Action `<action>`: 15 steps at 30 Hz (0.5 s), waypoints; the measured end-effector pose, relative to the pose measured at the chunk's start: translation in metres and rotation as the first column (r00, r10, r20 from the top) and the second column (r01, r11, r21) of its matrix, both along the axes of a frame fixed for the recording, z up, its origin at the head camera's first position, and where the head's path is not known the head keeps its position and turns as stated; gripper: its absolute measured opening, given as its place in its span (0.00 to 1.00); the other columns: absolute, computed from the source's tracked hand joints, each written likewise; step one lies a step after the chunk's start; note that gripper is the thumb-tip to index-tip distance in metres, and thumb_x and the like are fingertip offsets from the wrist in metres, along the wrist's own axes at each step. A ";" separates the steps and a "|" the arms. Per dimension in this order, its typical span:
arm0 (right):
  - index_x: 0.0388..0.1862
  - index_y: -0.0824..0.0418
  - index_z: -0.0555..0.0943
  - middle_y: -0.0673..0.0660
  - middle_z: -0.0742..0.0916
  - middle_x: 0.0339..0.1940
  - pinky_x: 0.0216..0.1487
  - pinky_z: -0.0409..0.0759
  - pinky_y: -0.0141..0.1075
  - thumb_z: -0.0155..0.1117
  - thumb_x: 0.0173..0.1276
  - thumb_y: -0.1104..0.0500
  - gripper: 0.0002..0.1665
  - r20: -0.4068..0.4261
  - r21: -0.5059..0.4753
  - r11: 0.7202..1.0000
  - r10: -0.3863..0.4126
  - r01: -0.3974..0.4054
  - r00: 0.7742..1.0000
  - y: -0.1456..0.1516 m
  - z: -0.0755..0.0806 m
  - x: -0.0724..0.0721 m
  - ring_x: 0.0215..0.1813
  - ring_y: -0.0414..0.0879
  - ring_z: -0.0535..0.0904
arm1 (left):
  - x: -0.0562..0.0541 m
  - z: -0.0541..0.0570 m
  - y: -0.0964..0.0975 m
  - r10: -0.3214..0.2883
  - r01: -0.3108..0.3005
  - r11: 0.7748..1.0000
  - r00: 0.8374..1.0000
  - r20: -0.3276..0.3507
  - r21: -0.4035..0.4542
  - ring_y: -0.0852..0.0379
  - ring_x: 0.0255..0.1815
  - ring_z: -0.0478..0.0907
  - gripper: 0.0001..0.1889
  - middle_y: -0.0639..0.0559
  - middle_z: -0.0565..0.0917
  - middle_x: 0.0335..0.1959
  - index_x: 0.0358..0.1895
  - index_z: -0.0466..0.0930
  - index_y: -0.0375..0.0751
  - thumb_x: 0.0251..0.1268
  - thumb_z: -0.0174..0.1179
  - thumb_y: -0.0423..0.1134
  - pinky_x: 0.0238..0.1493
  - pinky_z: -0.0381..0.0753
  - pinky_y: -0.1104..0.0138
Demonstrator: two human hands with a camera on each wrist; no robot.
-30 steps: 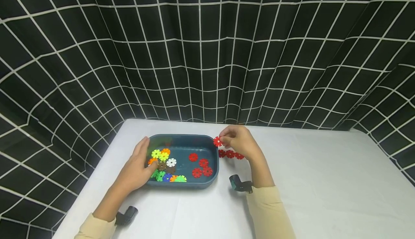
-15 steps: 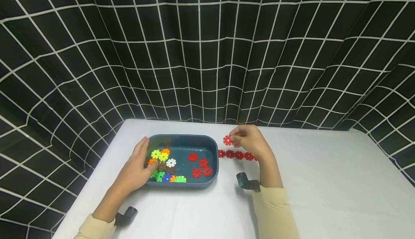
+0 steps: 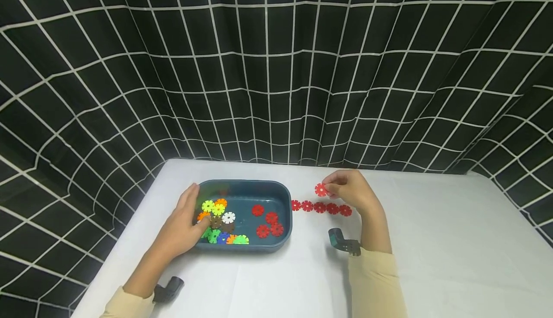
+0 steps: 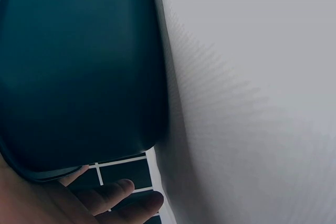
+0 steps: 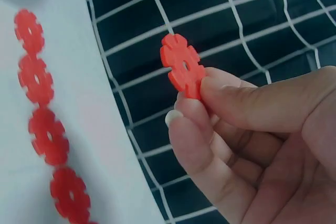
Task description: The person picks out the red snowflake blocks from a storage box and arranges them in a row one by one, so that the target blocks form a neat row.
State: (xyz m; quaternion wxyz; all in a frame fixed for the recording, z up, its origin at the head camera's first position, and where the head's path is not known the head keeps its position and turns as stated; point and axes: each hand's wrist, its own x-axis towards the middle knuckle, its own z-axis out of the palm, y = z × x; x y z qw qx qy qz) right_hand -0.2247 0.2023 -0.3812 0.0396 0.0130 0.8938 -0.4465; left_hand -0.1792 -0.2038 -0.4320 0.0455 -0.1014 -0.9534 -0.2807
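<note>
My right hand (image 3: 352,191) pinches a red notched disc (image 3: 320,190) between thumb and fingertips, above the table. The right wrist view shows this flower-shaped disc (image 5: 181,66) upright, with a small hole in its middle. Below the hand, a row of several red discs (image 3: 319,207) lies on the table, end to end, stretching right from the dark blue plastic basin (image 3: 285,198). My left hand (image 3: 183,227) grips the basin's left end, its thumb over the rim; some fingers reach past the basin's wall (image 4: 84,77) in the left wrist view.
Inside the basin, several loose red discs (image 3: 271,217) lie at the right. Yellow (image 3: 218,208), white (image 3: 228,217), brown, green, blue and orange discs are heaped at the left. A black curtain with white grid lines (image 3: 276,92) hangs behind the white table (image 3: 432,241).
My right hand has moved right from the basin's right edge with the red disc, uncovering more of the row. My left hand stays at the basin.
</note>
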 end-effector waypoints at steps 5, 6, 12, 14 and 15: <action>0.48 0.66 0.85 0.60 0.88 0.38 0.51 0.81 0.50 0.62 0.70 0.65 0.11 0.024 -0.002 1.000 -0.023 0.023 0.999 0.014 -0.001 0.003 0.39 0.52 0.85 | 0.000 -0.001 0.000 0.008 -0.008 1.000 1.000 0.003 -0.003 0.30 0.74 0.57 0.44 0.36 0.48 0.80 0.79 0.46 0.32 0.65 0.59 0.40 0.65 0.62 0.34; 0.48 0.67 0.85 0.60 0.88 0.38 0.52 0.81 0.50 0.62 0.70 0.65 0.11 0.032 -0.001 1.000 -0.027 0.027 0.999 0.016 -0.001 0.004 0.40 0.53 0.85 | 0.000 -0.001 0.000 0.009 -0.009 1.000 1.000 0.006 -0.002 0.30 0.75 0.56 0.44 0.37 0.48 0.80 0.79 0.46 0.32 0.65 0.59 0.40 0.65 0.62 0.33; 0.49 0.69 0.83 0.62 0.87 0.41 0.54 0.80 0.53 0.60 0.70 0.64 0.13 0.094 0.007 0.998 -0.059 0.058 0.994 0.033 -0.004 0.009 0.43 0.57 0.86 | 0.000 0.001 0.000 0.006 -0.007 1.000 1.000 0.019 0.004 0.31 0.75 0.55 0.44 0.38 0.48 0.80 0.80 0.46 0.32 0.65 0.58 0.39 0.65 0.61 0.33; 0.49 0.69 0.84 0.62 0.87 0.40 0.53 0.80 0.52 0.60 0.70 0.64 0.13 0.104 0.029 0.997 -0.071 0.069 0.992 0.038 -0.006 0.010 0.42 0.57 0.85 | 0.001 0.000 0.000 0.006 -0.006 1.000 1.000 0.020 0.004 0.30 0.75 0.55 0.44 0.37 0.48 0.80 0.79 0.46 0.32 0.65 0.58 0.39 0.65 0.61 0.33; 0.49 0.69 0.84 0.61 0.87 0.40 0.52 0.80 0.51 0.60 0.70 0.65 0.13 0.105 0.042 0.997 -0.076 0.071 0.992 0.040 -0.007 0.011 0.42 0.57 0.84 | 0.001 0.000 0.000 0.006 -0.006 1.000 1.000 0.021 0.005 0.30 0.75 0.55 0.44 0.37 0.48 0.80 0.79 0.46 0.32 0.65 0.58 0.39 0.65 0.60 0.33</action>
